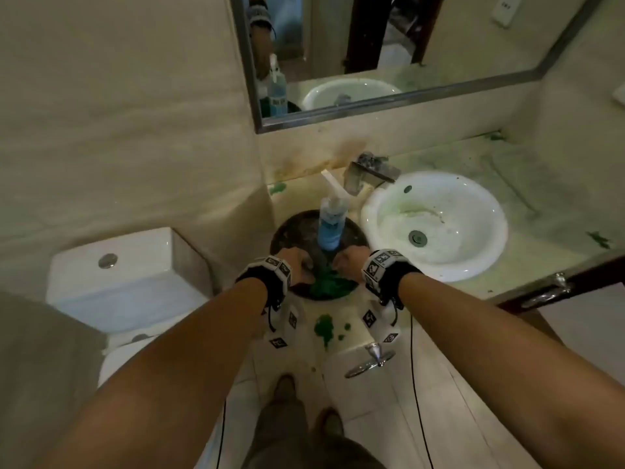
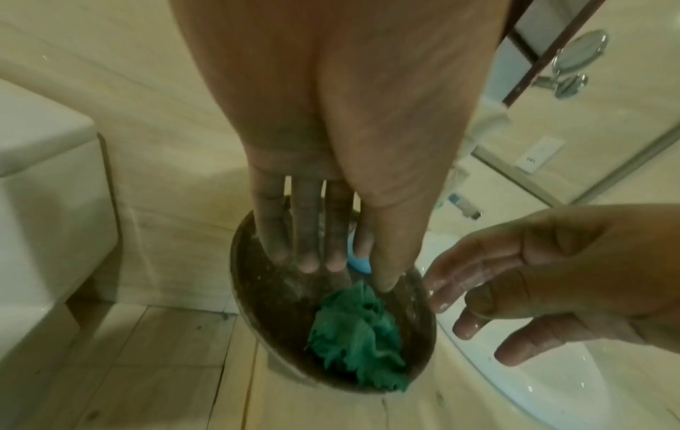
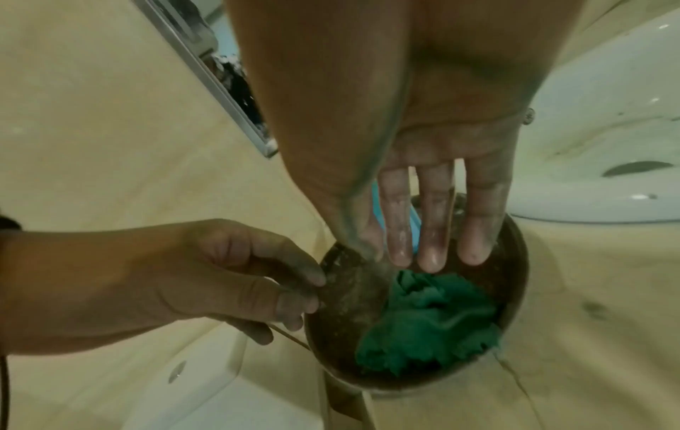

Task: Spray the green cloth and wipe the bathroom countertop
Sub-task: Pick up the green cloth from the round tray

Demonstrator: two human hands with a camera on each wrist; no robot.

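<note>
A crumpled green cloth [image 1: 329, 284] [image 2: 357, 334] [image 3: 423, 317] lies on the near side of a dark round tray [image 1: 291, 231] [image 2: 257, 291] [image 3: 349, 305] on the countertop [image 1: 527, 170]. A blue spray bottle [image 1: 331, 221] stands on the tray behind the cloth. My left hand [image 1: 299, 265] [image 2: 338, 261] [image 3: 257, 276] hangs over the tray's left part, fingers relaxed, holding nothing. My right hand [image 1: 348, 262] [image 3: 430, 256] [image 2: 515, 291] hovers just above the cloth's far edge with wet, straight fingers and grips nothing.
A white basin [image 1: 436, 269] with a metal faucet [image 1: 368, 170] sits right of the tray. Green stains [image 1: 324, 328] mark the counter's front edge and right side [image 1: 597, 238]. A toilet cistern [image 1: 118, 279] stands at the left, a mirror [image 1: 406, 45] above.
</note>
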